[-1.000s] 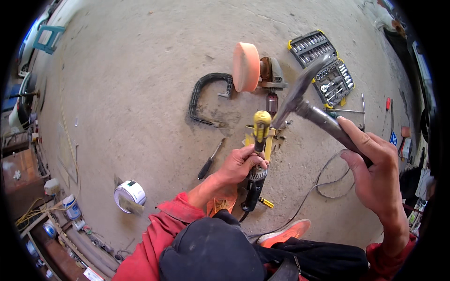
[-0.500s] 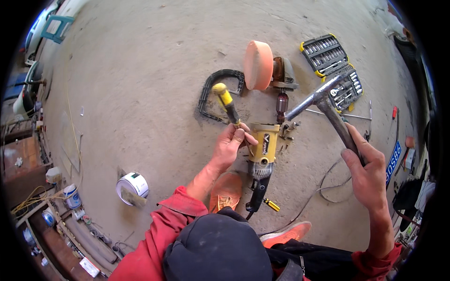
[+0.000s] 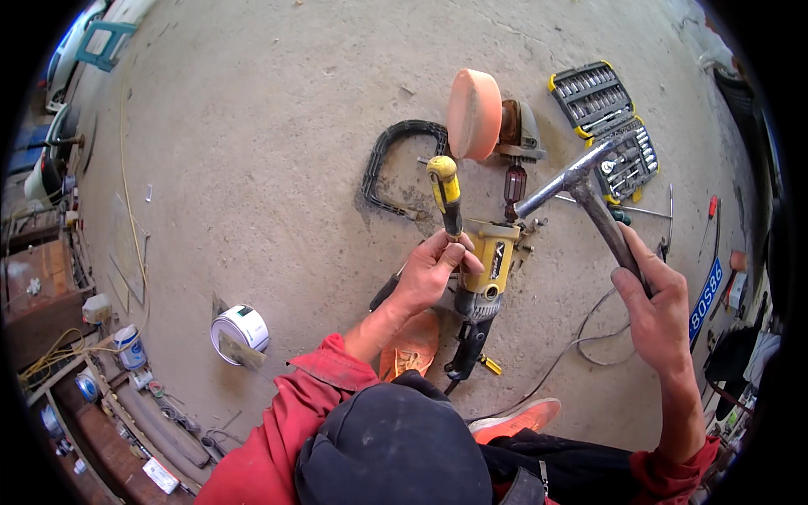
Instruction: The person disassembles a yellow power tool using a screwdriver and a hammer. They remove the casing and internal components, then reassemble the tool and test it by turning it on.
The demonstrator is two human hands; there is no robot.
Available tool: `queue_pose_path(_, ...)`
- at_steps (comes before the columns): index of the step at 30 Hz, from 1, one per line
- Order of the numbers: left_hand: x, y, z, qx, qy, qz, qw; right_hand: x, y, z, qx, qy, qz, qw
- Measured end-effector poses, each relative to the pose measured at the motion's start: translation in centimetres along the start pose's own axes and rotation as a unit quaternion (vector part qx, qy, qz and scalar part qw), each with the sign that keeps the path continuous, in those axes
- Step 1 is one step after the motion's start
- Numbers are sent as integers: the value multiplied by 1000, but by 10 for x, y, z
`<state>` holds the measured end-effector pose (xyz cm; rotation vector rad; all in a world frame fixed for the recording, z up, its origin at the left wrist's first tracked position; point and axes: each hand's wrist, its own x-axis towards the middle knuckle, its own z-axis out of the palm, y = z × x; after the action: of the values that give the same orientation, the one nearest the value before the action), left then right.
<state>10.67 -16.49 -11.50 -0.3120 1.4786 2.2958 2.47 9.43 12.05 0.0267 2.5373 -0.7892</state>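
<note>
My left hand [image 3: 431, 273] grips a yellow-and-black screwdriver [image 3: 446, 195] near the bottom of its handle, with the handle end up. Its tip is hidden behind my fingers, beside the yellow motor housing [image 3: 497, 251] of a polisher. In my right hand [image 3: 656, 316] is a metal hammer [image 3: 604, 215], raised with its head pointing toward the housing. Beyond the housing lies the polisher's gear head with an orange foam pad [image 3: 473, 114]. A dark red armature [image 3: 515, 187] extends from the gear head toward the housing's open end.
A black loop handle [image 3: 370, 172] lies left of the pad. An open socket set [image 3: 593, 97] is at the far right. Small screws [image 3: 539, 225] lie beside the housing. A smaller yellow screwdriver [image 3: 491, 364], a round can [image 3: 238, 332] and a power cable [image 3: 581, 341] are on the floor.
My left hand and the screwdriver have moved slightly right, and the screwdriver stands more upright. The housing appears farther right and tilted. A black handle now shows beside my left wrist.
</note>
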Motion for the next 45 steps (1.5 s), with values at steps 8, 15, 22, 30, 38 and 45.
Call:
queue_pose_path(8,-5,-2,3,-20,-3,2,1000,-3,11,10,26,29,-69,997)
queue_pose_path(15,-10,-1,7,-42,11,27,999,-2,8,12,26,21,-59,998)
queue_pose_path(22,-9,-1,12,-1,15,32,999,-2,7,14,29,16,-58,998)
queue_pose_path(30,-13,-6,19,-7,-3,41,999,0,0,12,29,-16,-36,999)
queue_pose_path(38,-19,-10,22,56,-23,113,992,-2,-4,7,18,51,-57,997)
queue_pose_path(45,-24,-11,23,97,-24,144,985,-12,-32,-7,-9,70,-92,993)
